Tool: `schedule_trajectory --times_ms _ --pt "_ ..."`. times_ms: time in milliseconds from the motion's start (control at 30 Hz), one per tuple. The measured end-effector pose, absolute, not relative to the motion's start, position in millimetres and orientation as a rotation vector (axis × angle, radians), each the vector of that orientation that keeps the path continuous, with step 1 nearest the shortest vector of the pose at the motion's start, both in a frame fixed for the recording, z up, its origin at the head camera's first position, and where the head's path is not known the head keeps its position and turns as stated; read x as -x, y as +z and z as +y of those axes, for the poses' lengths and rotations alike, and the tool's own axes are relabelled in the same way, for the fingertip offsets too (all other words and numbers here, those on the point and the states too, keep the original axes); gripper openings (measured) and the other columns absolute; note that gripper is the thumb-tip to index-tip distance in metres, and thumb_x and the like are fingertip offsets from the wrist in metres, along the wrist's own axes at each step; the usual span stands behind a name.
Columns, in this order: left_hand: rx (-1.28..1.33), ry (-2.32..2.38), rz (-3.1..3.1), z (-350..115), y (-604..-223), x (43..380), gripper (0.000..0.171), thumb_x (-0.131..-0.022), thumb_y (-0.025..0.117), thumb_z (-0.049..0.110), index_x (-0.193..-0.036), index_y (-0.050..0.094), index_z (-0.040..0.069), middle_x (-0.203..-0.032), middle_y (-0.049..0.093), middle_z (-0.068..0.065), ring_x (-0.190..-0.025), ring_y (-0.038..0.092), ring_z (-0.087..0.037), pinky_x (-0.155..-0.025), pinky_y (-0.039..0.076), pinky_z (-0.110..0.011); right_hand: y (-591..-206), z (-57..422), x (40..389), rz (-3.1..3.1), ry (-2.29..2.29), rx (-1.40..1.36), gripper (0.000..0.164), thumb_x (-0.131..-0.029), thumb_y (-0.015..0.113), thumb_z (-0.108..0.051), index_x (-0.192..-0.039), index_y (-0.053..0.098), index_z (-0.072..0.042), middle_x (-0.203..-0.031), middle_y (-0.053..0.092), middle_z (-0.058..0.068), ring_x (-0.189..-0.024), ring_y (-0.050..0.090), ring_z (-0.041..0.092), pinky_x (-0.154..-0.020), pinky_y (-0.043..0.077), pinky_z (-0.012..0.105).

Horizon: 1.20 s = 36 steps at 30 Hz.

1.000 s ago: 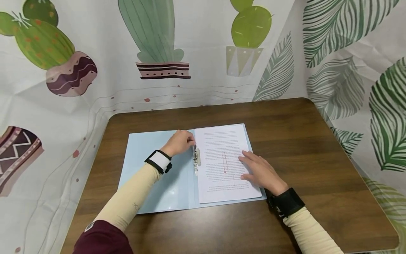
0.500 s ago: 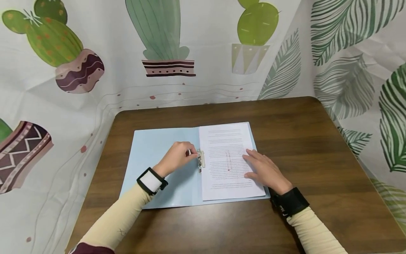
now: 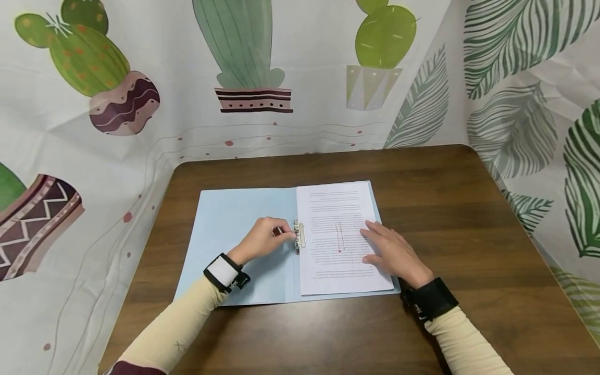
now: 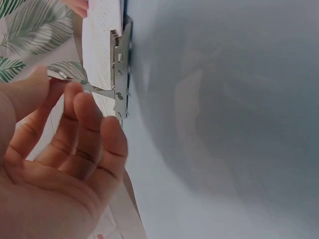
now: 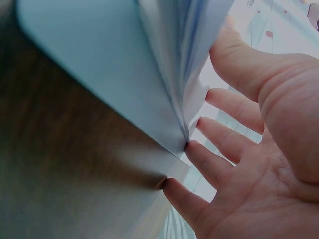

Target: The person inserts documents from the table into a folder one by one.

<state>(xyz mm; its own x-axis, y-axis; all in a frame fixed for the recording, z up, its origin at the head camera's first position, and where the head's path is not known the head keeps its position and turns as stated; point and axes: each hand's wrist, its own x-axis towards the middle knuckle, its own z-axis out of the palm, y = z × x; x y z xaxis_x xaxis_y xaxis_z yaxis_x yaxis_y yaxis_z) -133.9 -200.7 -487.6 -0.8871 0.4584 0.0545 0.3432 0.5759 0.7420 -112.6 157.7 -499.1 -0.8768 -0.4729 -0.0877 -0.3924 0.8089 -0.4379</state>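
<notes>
A light blue folder (image 3: pixel 234 219) lies spread on the table, a stack of printed paper (image 3: pixel 328 278) on its right half. Along the paper's left edge sits a metal lever clip (image 3: pixel 300 237). My left hand (image 3: pixel 264 238) pinches the clip's lever (image 4: pixel 102 91) between thumb and forefinger; in the left wrist view the lever stands out from the clip's base, the other fingers curving beside it. My right hand (image 3: pixel 394 252) rests at the stack's right edge, fingers spread. The right wrist view shows its fingertips along the sheet edges (image 5: pixel 187 99), with the little finger at the table.
The brown wooden table (image 3: pixel 445 208) extends around the folder, with rounded far corners. Behind it hangs a white cloth (image 3: pixel 319 57) printed with cacti and leaves. Each wrist wears a black strap (image 3: pixel 431 299).
My left hand has come nearer along the folder's spine, from above the clip to beside its middle. The right hand stays on the paper. The head view has shifted slightly.
</notes>
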Motion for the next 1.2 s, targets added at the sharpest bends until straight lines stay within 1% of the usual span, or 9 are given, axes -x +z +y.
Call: schedule_trajectory --times_ms 100,200,267,367,467,600,767,1000,1200 --pt "-0.647 1.169 2.628 -199 -489 138 0.011 -0.093 0.078 0.018 -0.083 0.074 0.013 -0.081 0.072 0.0 -0.069 0.057 -0.016 -0.063 0.047 -0.029 -500 158 113 2.797 -0.617 0.672 0.073 -0.085 0.086 -0.023 -0.146 0.055 -0.001 -0.16 0.038 0.023 -0.147 0.035 0.044 -0.114 0.026 0.068" --pt "-0.621 1.1 2.621 -196 -490 140 0.012 -0.091 0.08 0.021 -0.087 0.07 0.017 -0.081 0.069 0.005 -0.069 0.057 -0.014 -0.063 0.046 -0.029 -499 159 114 2.8 -0.616 0.668 0.073 -0.084 0.086 -0.024 -0.146 0.055 -0.001 -0.16 0.038 0.023 -0.148 0.035 0.044 -0.114 0.026 0.068" --pt "-0.592 1.044 2.629 -195 -491 140 0.017 -0.091 0.081 0.024 -0.09 0.065 0.018 -0.081 0.066 0.007 -0.067 0.056 -0.012 -0.062 0.045 -0.028 -500 159 114 2.801 -0.619 0.668 0.073 -0.084 0.087 -0.023 -0.146 0.055 -0.001 -0.16 0.039 0.023 -0.148 0.034 0.044 -0.114 0.026 0.068" --pt "-0.562 0.975 2.655 -193 -493 139 0.028 -0.089 0.082 0.028 -0.094 0.058 0.014 -0.076 0.061 0.005 -0.063 0.052 -0.012 -0.06 0.041 -0.029 -499 159 115 2.8 -0.629 0.673 0.073 -0.084 0.086 -0.023 -0.146 0.055 0.0 -0.16 0.039 0.023 -0.148 0.034 0.044 -0.114 0.026 0.069" --pt "-0.526 0.905 2.675 -191 -497 139 0.039 -0.087 0.084 0.033 -0.094 0.052 0.013 -0.072 0.055 0.003 -0.063 0.048 -0.012 -0.059 0.037 -0.028 -499 159 115 2.794 -0.634 0.673 0.073 -0.086 0.085 -0.022 -0.147 0.054 0.0 -0.16 0.038 0.023 -0.148 0.034 0.044 -0.114 0.026 0.069" --pt "-0.477 0.824 2.681 -189 -502 138 0.048 -0.084 0.085 0.039 -0.095 0.046 0.013 -0.07 0.05 0.002 -0.062 0.045 -0.012 -0.056 0.032 -0.028 -500 160 115 2.788 -0.639 0.666 0.072 -0.086 0.085 -0.022 -0.147 0.053 0.0 -0.161 0.038 0.023 -0.148 0.033 0.044 -0.114 0.026 0.068" --pt "-0.453 0.719 2.706 -185 -503 137 0.054 -0.083 0.085 0.044 -0.1 0.045 0.012 -0.067 0.046 0.001 -0.059 0.043 -0.013 -0.052 0.029 -0.029 -501 159 114 2.782 -0.643 0.655 0.073 -0.086 0.085 -0.022 -0.148 0.053 0.0 -0.161 0.037 0.023 -0.148 0.033 0.044 -0.114 0.025 0.068" --pt "-0.45 0.626 2.746 -181 -504 136 0.058 -0.081 0.085 0.048 -0.106 0.046 0.012 -0.067 0.035 0.003 -0.06 0.038 -0.013 -0.052 0.027 -0.03 -499 159 115 2.783 -0.644 0.646 0.074 -0.085 0.085 -0.023 -0.148 0.053 0.0 -0.161 0.037 0.023 -0.148 0.032 0.044 -0.114 0.025 0.068" --pt "-0.46 0.594 2.767 -179 -505 136 0.059 -0.079 0.086 0.048 -0.108 0.048 0.013 -0.068 0.042 0.001 -0.061 0.042 -0.015 -0.051 0.029 -0.03 -499 158 115 2.78 -0.642 0.639 0.074 -0.085 0.085 -0.023 -0.148 0.053 0.0 -0.161 0.037 0.024 -0.149 0.032 0.045 -0.114 0.025 0.069"
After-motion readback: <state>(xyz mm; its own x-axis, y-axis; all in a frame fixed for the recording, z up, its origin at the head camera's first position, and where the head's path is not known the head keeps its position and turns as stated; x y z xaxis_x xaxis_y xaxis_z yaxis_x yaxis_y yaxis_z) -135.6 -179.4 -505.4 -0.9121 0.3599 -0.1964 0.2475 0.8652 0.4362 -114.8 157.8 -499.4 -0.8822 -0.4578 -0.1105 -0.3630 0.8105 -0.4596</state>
